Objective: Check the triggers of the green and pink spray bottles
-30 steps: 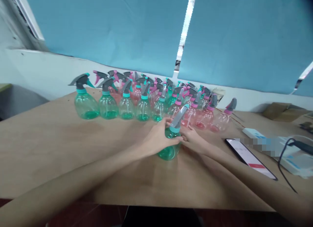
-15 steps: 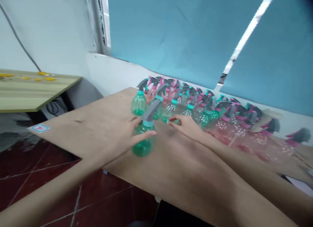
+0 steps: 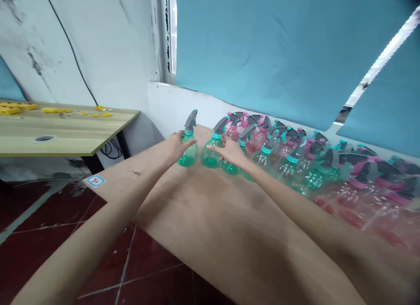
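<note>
My left hand [image 3: 180,148] is around the upper body of a green spray bottle [image 3: 187,160] with a grey trigger head. The thumb lies across its front, and the other fingers are mostly hidden behind. This bottle stands upright at the left end of the row. My right hand [image 3: 232,152] is at the right side of a second green spray bottle [image 3: 210,158]. Its thumb stretches over the bottle's front and the fingers are apart; whether they press on it I cannot tell. A third green spray bottle [image 3: 230,167] is partly covered by that hand.
Several green and pink spray bottles [image 3: 349,195] crowd the right and back of the brown tabletop [image 3: 197,208], near the wall. A numbered sticker [image 3: 95,180] marks its left corner. At left is another table [image 3: 65,141] with yellow pieces [image 3: 55,110]. Red tiles cover the floor.
My left hand has carried its green bottle away from me, to the left end of the row. My right hand has moved left along the row to another bottle, its thumb now stretched out.
</note>
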### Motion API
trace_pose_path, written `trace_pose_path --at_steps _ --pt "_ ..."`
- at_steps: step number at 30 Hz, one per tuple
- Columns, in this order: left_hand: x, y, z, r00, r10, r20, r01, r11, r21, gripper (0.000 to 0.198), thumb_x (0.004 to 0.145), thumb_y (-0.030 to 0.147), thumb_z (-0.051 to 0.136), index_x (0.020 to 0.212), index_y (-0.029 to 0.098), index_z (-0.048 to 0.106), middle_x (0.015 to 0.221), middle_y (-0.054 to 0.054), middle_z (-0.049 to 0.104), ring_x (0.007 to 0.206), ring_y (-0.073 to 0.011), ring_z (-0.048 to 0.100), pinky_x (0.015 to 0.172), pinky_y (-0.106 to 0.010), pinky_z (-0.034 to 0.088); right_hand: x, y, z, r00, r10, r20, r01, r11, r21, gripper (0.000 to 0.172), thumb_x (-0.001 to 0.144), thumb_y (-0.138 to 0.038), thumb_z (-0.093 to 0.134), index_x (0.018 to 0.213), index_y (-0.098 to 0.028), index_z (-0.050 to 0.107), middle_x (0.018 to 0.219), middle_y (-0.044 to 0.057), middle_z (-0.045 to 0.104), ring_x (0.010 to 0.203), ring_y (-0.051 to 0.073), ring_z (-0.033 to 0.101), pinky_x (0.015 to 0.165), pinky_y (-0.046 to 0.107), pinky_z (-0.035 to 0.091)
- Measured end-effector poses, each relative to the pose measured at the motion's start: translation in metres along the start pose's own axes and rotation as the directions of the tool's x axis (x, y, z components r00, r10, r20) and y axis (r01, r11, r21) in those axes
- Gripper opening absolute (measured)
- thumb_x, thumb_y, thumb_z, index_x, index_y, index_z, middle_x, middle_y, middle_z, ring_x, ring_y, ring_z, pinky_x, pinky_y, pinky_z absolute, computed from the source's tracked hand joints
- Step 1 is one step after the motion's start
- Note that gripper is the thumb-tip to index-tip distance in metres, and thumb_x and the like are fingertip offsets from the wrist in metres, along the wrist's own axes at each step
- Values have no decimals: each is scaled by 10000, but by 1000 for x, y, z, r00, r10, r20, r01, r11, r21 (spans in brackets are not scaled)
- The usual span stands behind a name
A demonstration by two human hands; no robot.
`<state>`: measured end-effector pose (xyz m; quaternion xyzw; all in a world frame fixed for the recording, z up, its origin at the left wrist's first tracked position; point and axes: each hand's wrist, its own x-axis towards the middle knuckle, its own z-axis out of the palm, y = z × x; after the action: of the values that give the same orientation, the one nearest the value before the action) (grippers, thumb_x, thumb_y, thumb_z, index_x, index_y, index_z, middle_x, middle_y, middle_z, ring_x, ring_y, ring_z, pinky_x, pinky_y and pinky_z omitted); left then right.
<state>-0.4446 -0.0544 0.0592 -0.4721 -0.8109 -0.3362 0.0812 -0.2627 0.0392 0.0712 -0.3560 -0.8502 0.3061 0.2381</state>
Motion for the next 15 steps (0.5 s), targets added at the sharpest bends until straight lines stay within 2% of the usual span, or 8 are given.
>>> trace_pose_path --at_steps 4,7,12,15 --pt "24 1 23 1000 9 -8 -9 1000 -14 530 836 557 531 1188 165 587 1092 -144 667 986 -305 628 815 -341 440 8 -4 9 999 44 2 -44 999 8 892 794 -524 634 1447 -68 231 739 97 700 527 213 660 477 309 515" --pt "32 2 31 1000 8 -7 -9 1000 -25 540 849 556 509 1205 157 574 1111 -152 661 1000 -300 626 836 -345 439 14 -4 14 999 44 2 -45 999 23 819 811 -512 626 1407 -59 293 692 86 690 495 191 646 474 293 522" --pt "35 3 27 1000 -5 17 5 999 -38 567 835 563 518 1214 144 571 1129 -145 663 1060 -304 604 875 -342 430 19 -3 17 998 54 19 -54 998 26 739 813 -504 627 1352 -74 362 696 80 683 495 182 645 448 275 523" --pt "36 3 22 999 -21 43 22 999 -41 580 823 567 529 1215 142 573 1153 -131 660 1084 -306 593 896 -340 425 19 -3 16 998 55 25 -55 998 10 732 821 -502 611 1347 -60 358 753 115 693 509 191 654 442 284 525"
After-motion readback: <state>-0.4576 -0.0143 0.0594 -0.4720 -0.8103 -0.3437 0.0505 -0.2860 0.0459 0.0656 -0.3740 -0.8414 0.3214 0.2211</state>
